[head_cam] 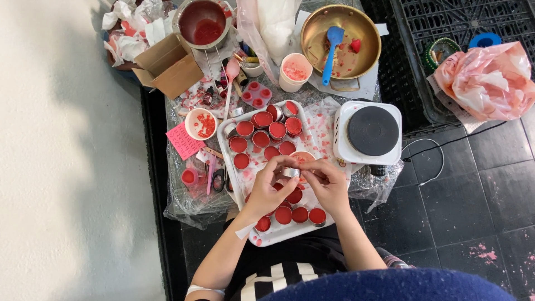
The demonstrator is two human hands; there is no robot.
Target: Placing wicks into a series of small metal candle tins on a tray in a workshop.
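Note:
Both my hands meet over a white tray point(225, 134) full of several small round tins of red wax point(262, 137). My left hand point(271, 187) and my right hand point(327, 184) pinch one small silvery tin point(293, 172) between their fingertips, just above the tray's middle. More red-filled tins point(301, 215) line the tray's near edge below my hands. A slightly larger cup of pale red stuff point(304, 157) sits just beyond my fingers.
A white single hot plate point(371, 131) with a black top stands right of the tray. Behind are a brass bowl point(341, 40) with a blue spatula point(333, 44), a steel pot of red liquid point(203, 23), a cardboard box point(169, 66), a paper cup point(294, 72), black crates point(462, 22).

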